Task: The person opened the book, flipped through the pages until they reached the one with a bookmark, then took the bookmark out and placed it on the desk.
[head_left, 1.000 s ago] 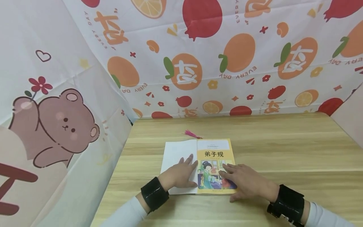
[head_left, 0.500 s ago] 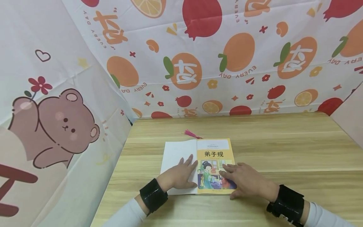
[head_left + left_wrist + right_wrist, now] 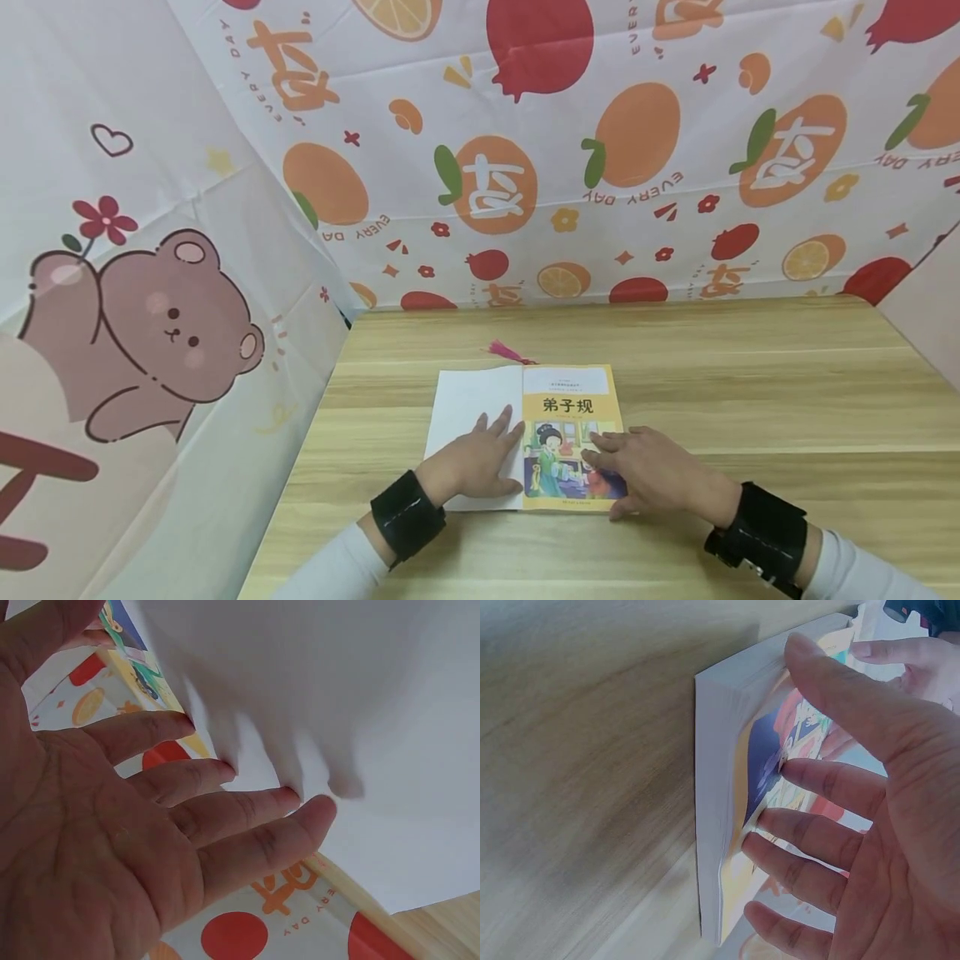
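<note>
A thick book (image 3: 567, 379) lies spread on the table, its left side a blank white page (image 3: 474, 393). The right side has a yellow border, black Chinese characters and a picture of a figure in green. My left hand (image 3: 474, 465) rests on the white page with spread fingers; their tips touch the paper in the left wrist view. My right hand (image 3: 663, 477) lays its fingertips on the picture's right part. In the right wrist view the thumb (image 3: 847, 694) is at the book's lower edge. The right hand hides the page's lower right corner.
A pink tassel (image 3: 507, 352) sticks out beyond the book's top edge. The wood-grain table (image 3: 750, 375) extends on both sides of the book. Fruit-printed cloth (image 3: 420, 183) hangs behind it, and a bear-printed cloth (image 3: 180, 325) covers the left side.
The head view has shifted very slightly. Both hands keep their places on the book, and the pages have not moved.
</note>
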`<state>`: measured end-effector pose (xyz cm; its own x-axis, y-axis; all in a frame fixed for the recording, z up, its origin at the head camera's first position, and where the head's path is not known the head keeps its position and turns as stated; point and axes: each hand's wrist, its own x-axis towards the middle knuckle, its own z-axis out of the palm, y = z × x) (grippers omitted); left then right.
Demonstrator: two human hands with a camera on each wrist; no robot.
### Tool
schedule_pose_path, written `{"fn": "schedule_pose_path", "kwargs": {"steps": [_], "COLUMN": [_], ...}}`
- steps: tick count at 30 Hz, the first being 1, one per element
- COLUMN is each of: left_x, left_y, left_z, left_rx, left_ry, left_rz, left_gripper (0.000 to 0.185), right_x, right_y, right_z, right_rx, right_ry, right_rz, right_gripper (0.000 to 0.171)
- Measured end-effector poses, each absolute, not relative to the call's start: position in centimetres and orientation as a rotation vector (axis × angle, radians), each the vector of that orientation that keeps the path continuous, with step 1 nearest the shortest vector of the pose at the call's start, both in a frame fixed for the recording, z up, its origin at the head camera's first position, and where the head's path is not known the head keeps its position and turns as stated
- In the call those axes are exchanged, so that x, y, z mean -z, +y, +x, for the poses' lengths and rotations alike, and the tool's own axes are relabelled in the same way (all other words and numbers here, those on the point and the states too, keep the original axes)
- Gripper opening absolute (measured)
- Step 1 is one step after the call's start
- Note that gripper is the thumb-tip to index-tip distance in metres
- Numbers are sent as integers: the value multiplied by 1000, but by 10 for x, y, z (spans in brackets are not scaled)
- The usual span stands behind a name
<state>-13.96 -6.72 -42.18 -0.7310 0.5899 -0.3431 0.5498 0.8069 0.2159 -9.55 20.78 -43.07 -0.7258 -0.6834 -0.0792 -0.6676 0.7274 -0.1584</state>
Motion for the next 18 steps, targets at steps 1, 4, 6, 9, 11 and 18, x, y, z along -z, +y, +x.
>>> {"fn": "schedule_pose_path", "kwargs": {"steps": [1, 4, 6, 9, 11, 18], "left_x": [422, 422, 422, 423, 423, 426], "left_y": [-66, -63, -61, -59, -58, -53], "left_z": [-139, -140, -141, -142, -142, -134], "left_rx": [-133, -123, -134, -183, -206, -202], "left_ry": [2602, 2603, 2581, 2530, 2501, 2481], "left_rz": [875, 943, 978, 980, 971, 953], "left_gripper": [83, 80, 78, 77, 77, 71], "right_x": [431, 430, 429, 429, 429, 428], "right_y": [208, 209, 209, 210, 210, 208], "right_z": [-96, -96, -97, -98, -98, -96], "right_rx": [180, 194, 199, 182, 184, 210], "right_ry": [2796, 2792, 2795, 2810, 2822, 2770], "right_rz": [-1102, -1098, -1099, -1136, -1163, -1153], "right_gripper": [75, 74, 74, 70, 64, 53]}}
